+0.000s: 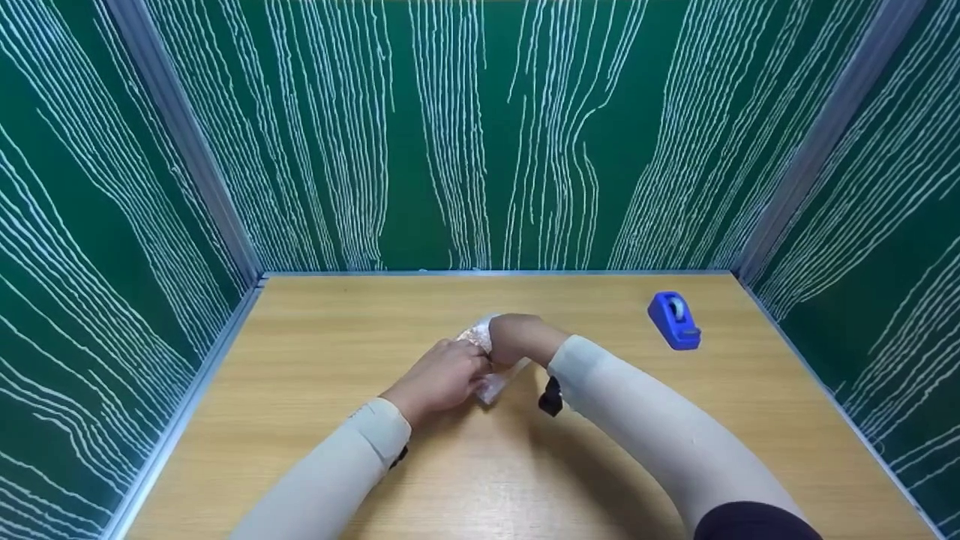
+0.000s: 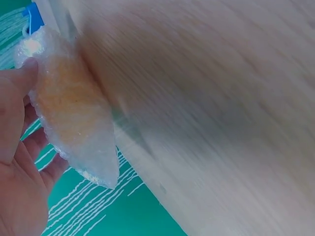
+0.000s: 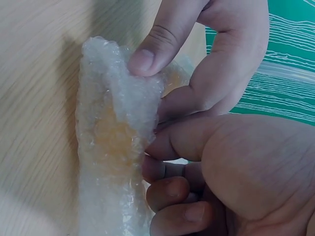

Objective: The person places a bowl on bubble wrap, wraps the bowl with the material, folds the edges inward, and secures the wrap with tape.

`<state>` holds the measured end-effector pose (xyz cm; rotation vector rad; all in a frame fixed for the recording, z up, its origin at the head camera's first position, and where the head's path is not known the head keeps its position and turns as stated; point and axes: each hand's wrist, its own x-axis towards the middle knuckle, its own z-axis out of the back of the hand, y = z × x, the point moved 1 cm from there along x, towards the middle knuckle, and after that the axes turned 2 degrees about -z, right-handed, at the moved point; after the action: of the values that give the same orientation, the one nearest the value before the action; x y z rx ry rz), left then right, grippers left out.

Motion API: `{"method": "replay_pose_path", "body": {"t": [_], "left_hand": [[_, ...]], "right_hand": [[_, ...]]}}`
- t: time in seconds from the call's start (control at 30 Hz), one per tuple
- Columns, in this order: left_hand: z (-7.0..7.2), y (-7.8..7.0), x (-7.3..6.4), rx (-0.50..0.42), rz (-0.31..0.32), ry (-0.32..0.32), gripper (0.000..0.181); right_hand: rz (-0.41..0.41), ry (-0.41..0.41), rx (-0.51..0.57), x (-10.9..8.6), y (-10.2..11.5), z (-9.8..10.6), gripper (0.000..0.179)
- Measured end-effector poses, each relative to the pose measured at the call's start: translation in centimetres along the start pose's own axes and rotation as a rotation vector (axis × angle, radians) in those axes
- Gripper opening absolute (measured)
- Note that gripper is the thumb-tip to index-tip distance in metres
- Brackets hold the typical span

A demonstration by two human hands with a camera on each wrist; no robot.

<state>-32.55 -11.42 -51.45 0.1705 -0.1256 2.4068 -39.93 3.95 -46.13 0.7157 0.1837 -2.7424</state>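
A bubble-wrapped bundle (image 1: 491,386) with something orange inside is between the two hands over the middle of the table; the kind of thing inside is hidden by the wrap. My left hand (image 1: 448,375) grips the bundle (image 2: 74,103), thumb (image 2: 27,76) on its face and fingers behind its edge. In the right wrist view, that thumb presses on a folded layer of the bubble wrap (image 3: 118,152). Beside it my right hand (image 3: 251,172) pinches the wrap's edge between thumb and forefinger, the other fingers curled. From the head view, the right hand (image 1: 521,337) bends over the bundle's far end.
A blue tape dispenser (image 1: 675,321) stands at the back right of the wooden table (image 1: 337,322). Green walls (image 1: 405,187) with white wavy lines enclose the back and both sides, joined by grey metal posts (image 1: 832,127). A dark wrist camera (image 1: 551,397) hangs below the right wrist.
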Motion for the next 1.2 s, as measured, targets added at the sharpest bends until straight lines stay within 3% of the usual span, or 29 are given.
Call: {"method": "replay_pose_path", "body": {"t": [0.3,0.63,0.9,1.2], "left_hand": [[-0.1,-0.2,0.3,-0.033,0.047,0.054,0.022],[-0.2,-0.5,0.5,0.016,0.028,0.024,0.019],[-0.4,-0.4,0.5,0.011,0.038,0.022,0.021],[-0.8,-0.1,0.4,0.01,0.06,0.056,0.023]], "right_hand": [[-0.038,0.069,0.026,-0.4,0.0,0.8,0.024],[0.002,0.087,0.089,-0.4,-0.3,0.5,0.019],[0.002,-0.043,0.147,-0.9,-1.5,0.4,0.028],[0.053,-0.078,0.206,-1.2,-2.5,0.3,0.026]]}}
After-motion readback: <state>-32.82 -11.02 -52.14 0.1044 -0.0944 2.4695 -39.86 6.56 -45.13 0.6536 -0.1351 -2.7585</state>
